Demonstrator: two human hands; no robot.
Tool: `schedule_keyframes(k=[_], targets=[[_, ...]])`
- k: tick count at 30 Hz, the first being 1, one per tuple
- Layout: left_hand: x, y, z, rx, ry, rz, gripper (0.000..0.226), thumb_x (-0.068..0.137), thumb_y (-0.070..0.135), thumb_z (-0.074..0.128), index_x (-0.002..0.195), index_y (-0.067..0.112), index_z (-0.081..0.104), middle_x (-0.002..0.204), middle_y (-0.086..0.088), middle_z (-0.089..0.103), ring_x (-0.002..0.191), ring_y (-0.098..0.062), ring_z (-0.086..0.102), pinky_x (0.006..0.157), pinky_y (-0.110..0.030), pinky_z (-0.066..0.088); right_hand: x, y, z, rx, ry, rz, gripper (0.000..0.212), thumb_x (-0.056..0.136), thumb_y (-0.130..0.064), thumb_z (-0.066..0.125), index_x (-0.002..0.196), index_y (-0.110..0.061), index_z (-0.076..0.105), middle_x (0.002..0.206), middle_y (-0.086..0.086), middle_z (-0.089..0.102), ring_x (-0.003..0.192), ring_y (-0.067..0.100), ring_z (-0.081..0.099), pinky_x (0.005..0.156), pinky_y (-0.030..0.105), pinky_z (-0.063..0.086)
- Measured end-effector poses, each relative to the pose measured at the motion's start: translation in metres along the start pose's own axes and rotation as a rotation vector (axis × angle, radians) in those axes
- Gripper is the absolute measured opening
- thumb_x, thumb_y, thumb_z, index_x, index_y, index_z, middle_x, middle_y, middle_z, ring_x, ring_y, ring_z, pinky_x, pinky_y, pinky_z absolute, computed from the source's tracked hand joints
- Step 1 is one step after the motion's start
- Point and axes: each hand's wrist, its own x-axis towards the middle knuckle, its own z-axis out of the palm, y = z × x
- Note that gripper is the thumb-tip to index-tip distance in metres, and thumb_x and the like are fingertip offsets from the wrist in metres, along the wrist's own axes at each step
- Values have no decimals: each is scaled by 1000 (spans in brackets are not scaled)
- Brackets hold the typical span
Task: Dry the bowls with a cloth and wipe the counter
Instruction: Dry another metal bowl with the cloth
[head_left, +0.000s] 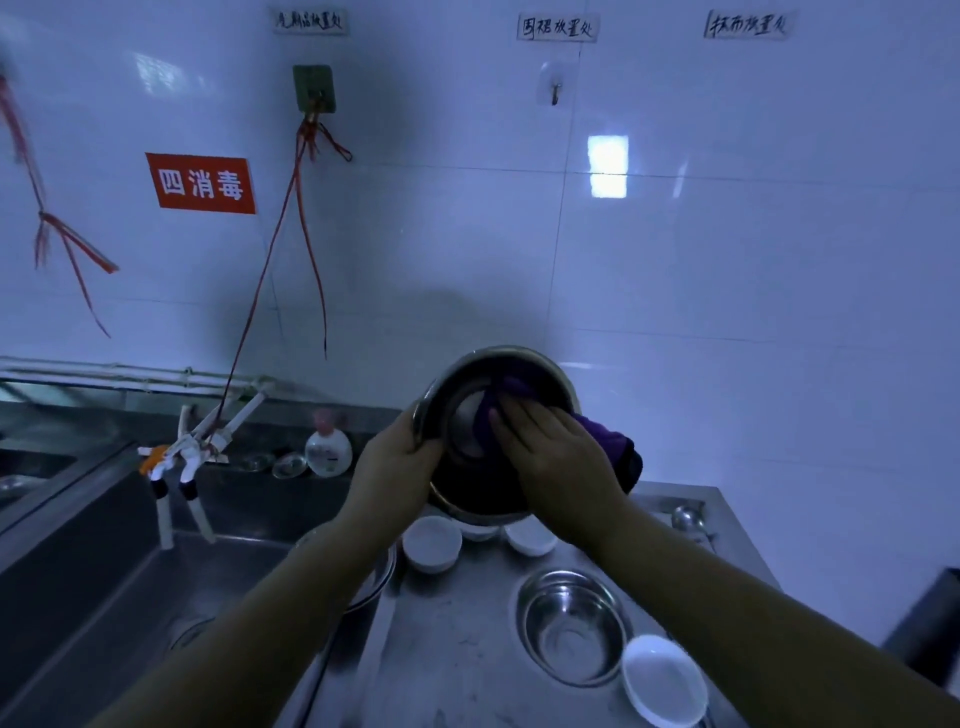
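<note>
I hold a large steel bowl up above the counter, its mouth tilted toward me. My left hand grips its left rim. Inside the bowl, my right hand presses a purple cloth against the wall, fingers fairly straight; the cloth's tail hangs out over the right rim. On the steel counter below stand a smaller steel bowl and white bowls; another one is partly hidden under the held bowl.
A deep steel sink lies to the left, with white taps tied by red string over it. A soap bottle and glass lids stand at the back ledge. A ladle lies at the counter's back right. A dark object is at far right.
</note>
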Motion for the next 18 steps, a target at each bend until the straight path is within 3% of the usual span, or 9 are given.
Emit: schedule_keyframes(k=[2,5,9,12,15,18], targets=[[-1,0,5,-129,47,-31,36,82,9,56,87,42,67,82,12,72,80,-7,68,66,-21,53,-9,-19,-1,43,-36,121,46,80,-14,63,124,-1,60,126,23,59,112,36,58,90,43,49],[-5,1,18,-304,46,-134,27,89,11,54,103,32,64,95,-3,71,88,-21,68,67,-36,57,-16,-57,-4,239,-34,304,50,81,-20,54,130,-6,56,128,19,58,112,32,58,92,41,48],[-10,4,26,-437,51,-215,28,93,7,46,115,21,56,101,-7,68,89,-19,67,56,-18,53,-10,-90,-5,436,48,420,58,80,-21,53,137,-7,48,133,14,56,120,24,53,101,36,43],[-10,6,21,-433,38,-212,25,95,8,45,104,25,60,96,-6,69,87,-22,68,57,-26,55,-15,-87,1,347,57,309,58,81,-16,57,137,-5,47,132,17,56,116,26,57,95,38,49],[-7,6,11,-362,-4,-194,34,92,4,47,82,29,67,77,-3,72,74,-24,68,58,-39,57,-28,-67,8,179,74,106,42,91,-15,56,132,-7,53,127,20,59,109,29,61,84,39,53],[2,10,-6,-117,-112,-116,39,78,0,52,69,34,68,59,3,67,55,-15,64,51,-35,53,-40,-39,6,19,96,-110,33,96,-15,45,126,-17,56,118,18,65,101,29,64,78,36,52]])
